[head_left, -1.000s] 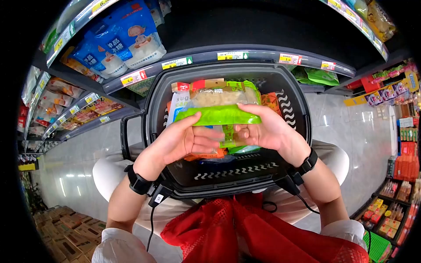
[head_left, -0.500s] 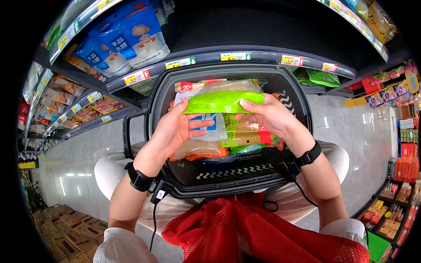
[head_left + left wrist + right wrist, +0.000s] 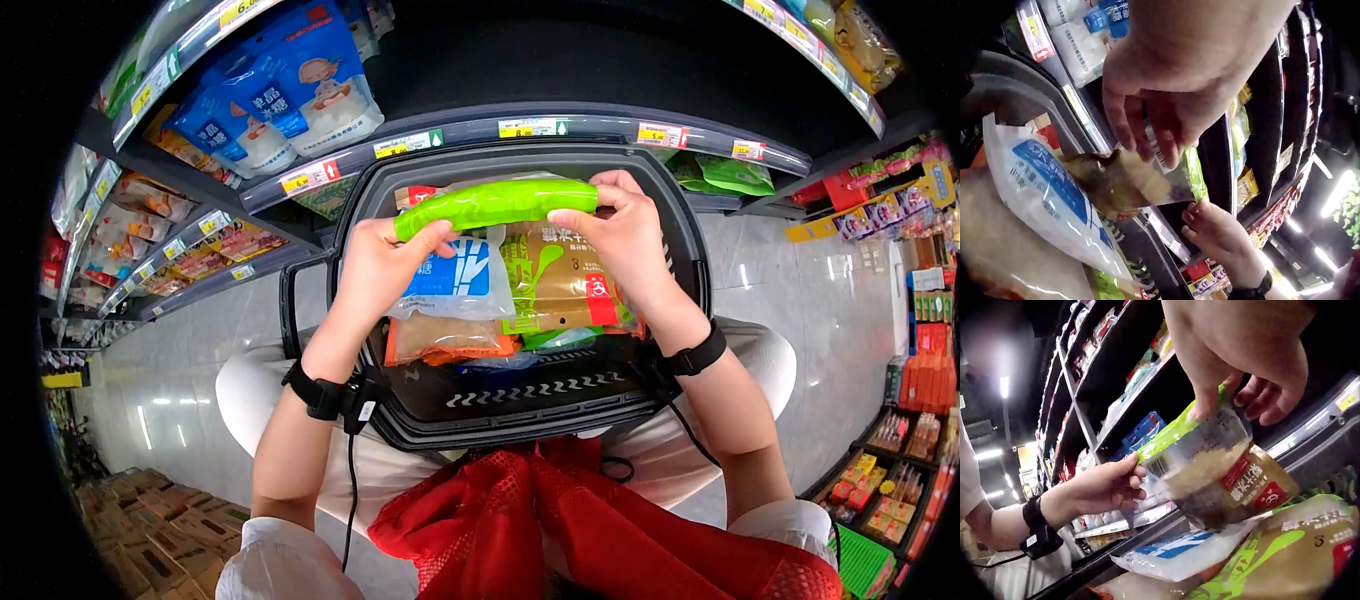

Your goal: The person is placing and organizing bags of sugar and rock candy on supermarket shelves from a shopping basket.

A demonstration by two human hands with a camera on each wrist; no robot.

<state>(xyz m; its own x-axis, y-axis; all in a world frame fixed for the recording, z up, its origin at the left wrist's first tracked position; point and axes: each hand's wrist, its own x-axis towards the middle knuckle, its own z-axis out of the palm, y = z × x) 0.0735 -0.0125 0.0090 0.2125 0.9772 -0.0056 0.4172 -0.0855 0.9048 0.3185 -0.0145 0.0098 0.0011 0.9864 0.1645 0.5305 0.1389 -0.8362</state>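
Note:
Both hands hold a bag of rock sugar point(image 3: 500, 203) by its bright green end, stretched sideways over the shopping basket point(image 3: 520, 152). In the head view, the left hand point(image 3: 385, 265) pinches the left corner with its thumb on the near side. My right hand point(image 3: 632, 228) pinches the opposite corner, thumb on the green strip. The right wrist view shows the bag's clear window with pale lumps point(image 3: 1204, 462) and its brown, red-labelled end hanging down. Beneath it in the basket lie a white-and-blue bag point(image 3: 455, 275) and a brown-and-green bag point(image 3: 560, 280).
Orange-edged packs point(image 3: 450, 340) lie nearer me in the basket. A shelf with price tags point(image 3: 530, 128) runs behind it, holding blue rock sugar bags point(image 3: 320, 85) at left. More shelves point(image 3: 915, 330) stand at right, and cardboard boxes point(image 3: 165, 530) at lower left.
Both hands have moved up and away from me with the rock sugar bag, its green end turning up. The bags beneath now show more. The left fingers have curled in behind the bag.

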